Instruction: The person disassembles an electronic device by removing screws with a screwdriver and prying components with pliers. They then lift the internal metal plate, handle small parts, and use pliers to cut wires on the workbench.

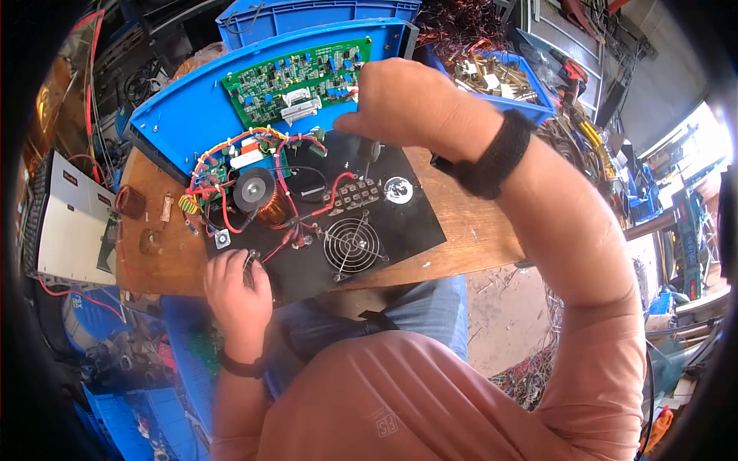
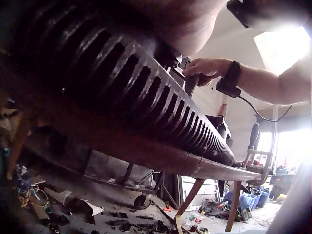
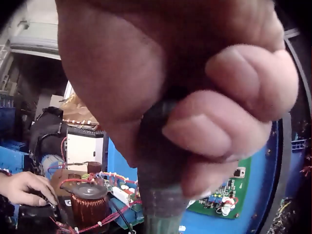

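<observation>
One person's right hand [image 1: 403, 104] grips a dark cylindrical tool handle [image 3: 158, 156]; the left hand [image 1: 240, 293] touches a flat black metal panel [image 1: 307, 269], its grip unclear.

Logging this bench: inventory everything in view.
table: 1, brown, under plate
plate: 1, black, on table
panel: 1, blue, table's far side
large circuit board: 1, green, on panel
coil: 1, copper, on plate
wires: several, mostly red, around coil
fan guard: 1, silver, on plate
case: 1, white, left of table
crates: several, blue, around table
clutter: uncountable, mixed, around table
tool handle: 1, dark, in right hand
left hand: 1, at plate's edge
right hand: 1, gripping tool handle
</observation>
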A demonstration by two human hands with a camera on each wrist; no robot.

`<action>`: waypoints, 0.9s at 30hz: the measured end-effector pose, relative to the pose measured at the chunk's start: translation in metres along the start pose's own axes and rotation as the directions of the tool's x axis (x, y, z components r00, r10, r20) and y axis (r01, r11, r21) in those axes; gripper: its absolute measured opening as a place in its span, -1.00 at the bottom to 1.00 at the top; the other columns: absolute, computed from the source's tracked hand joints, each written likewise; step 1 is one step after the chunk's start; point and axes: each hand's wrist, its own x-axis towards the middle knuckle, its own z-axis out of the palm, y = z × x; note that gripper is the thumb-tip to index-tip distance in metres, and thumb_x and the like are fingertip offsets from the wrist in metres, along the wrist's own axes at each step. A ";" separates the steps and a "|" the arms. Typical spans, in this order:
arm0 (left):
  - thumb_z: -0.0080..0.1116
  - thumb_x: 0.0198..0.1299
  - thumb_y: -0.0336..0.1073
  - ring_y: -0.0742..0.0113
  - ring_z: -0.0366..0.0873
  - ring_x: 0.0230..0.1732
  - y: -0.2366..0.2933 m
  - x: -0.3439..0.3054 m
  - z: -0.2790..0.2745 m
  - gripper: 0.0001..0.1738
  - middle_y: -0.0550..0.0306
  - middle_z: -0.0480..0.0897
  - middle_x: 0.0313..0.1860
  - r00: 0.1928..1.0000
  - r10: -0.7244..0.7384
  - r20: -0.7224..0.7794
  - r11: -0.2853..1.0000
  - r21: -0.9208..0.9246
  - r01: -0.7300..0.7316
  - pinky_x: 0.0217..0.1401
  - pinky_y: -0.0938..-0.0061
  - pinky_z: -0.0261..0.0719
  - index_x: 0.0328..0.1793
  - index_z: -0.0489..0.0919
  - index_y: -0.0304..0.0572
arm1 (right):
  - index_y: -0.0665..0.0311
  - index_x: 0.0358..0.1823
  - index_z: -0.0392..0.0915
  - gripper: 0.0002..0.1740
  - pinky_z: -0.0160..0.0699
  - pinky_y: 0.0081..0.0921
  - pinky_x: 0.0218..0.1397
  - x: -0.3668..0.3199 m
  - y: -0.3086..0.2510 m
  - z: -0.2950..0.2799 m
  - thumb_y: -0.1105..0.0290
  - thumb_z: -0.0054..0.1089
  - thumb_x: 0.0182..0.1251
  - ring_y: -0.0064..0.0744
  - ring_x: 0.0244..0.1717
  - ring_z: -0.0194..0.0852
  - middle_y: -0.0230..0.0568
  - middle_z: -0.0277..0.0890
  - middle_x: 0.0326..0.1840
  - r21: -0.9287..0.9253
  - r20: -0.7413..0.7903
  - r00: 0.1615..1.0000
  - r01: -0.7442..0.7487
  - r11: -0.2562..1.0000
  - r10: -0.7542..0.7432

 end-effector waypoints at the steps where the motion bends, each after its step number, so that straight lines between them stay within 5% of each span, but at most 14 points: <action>1: 0.23 0.12 -0.38 -0.08 0.55 0.00 0.000 0.000 0.001 -0.77 -0.04 0.64 -0.10 1.000 -0.002 -0.006 1.000 -0.002 0.002 0.09 0.10 0.49 -0.09 0.62 -0.30 | 0.45 -0.38 0.67 -0.45 0.70 -0.12 -0.10 0.000 0.002 0.004 -0.04 0.31 0.21 0.13 -0.26 0.71 0.17 0.66 -0.41 0.038 -0.049 0.999 0.005 0.999 -0.003; 11: 0.21 0.10 -0.45 -0.12 0.54 -0.02 0.001 0.001 -0.001 -0.75 -0.06 0.64 -0.07 1.000 -0.001 0.015 1.000 -0.023 0.001 0.09 0.09 0.48 -0.06 0.61 -0.31 | 0.37 -0.30 0.69 -0.68 0.70 -0.14 -0.06 -0.009 -0.003 0.005 0.20 0.30 0.16 0.08 -0.17 0.71 0.15 0.68 -0.32 0.065 -0.058 0.998 0.016 0.998 -0.012; 21: 0.20 0.11 -0.45 -0.15 0.54 0.01 0.000 0.002 -0.002 -0.71 -0.10 0.63 -0.03 0.998 0.001 0.057 1.000 -0.012 0.000 0.11 0.07 0.47 -0.01 0.60 -0.32 | 0.38 -0.38 0.61 -0.64 0.59 -0.09 -0.29 -0.001 0.021 0.016 0.19 0.46 0.07 0.17 -0.40 0.61 0.09 0.57 -0.54 0.052 -0.175 0.957 0.244 0.968 -0.232; 27: 0.19 0.12 -0.46 -0.16 0.54 0.02 -0.002 0.002 -0.001 -0.71 -0.12 0.63 -0.01 0.999 0.021 0.048 1.000 0.006 -0.022 0.12 0.07 0.48 -0.01 0.61 -0.36 | 0.34 -0.47 0.62 -0.68 0.66 -0.07 -0.21 0.000 0.023 0.011 0.18 0.33 0.12 0.13 -0.35 0.65 0.08 0.60 -0.52 0.059 -0.125 0.955 0.279 0.959 -0.270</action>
